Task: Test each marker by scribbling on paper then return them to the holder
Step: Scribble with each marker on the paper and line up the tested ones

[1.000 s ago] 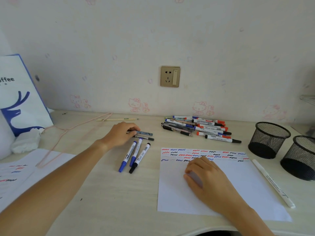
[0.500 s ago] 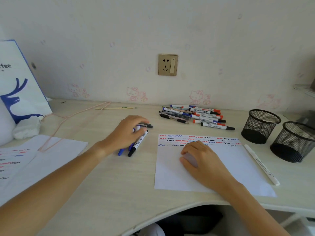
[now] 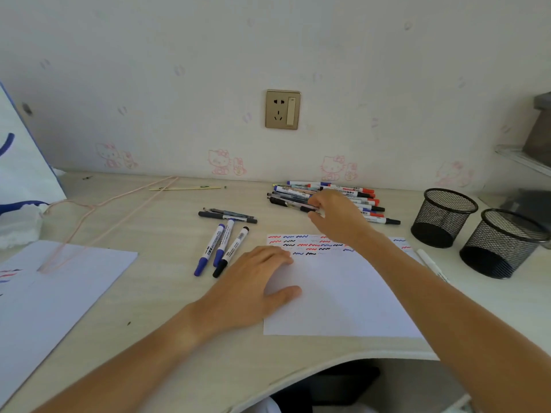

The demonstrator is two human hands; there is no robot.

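Under the left hand (image 3: pixel 256 289), which lies flat with straight fingers, is the near-left part of the scribbled paper (image 3: pixel 340 296), and three markers (image 3: pixel 222 250) lie just beyond that hand on the desk (image 3: pixel 167 308). Beyond the paper, the right hand (image 3: pixel 335 217) reaches into the pile of markers (image 3: pixel 325 198), fingers curled round one, though the grip is partly hidden. Right of that hand stand two black mesh holders (image 3: pixel 444 217), well apart from it.

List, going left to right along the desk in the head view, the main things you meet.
White bag → sheet of paper → three loose markers → marker pile → two mesh holders.
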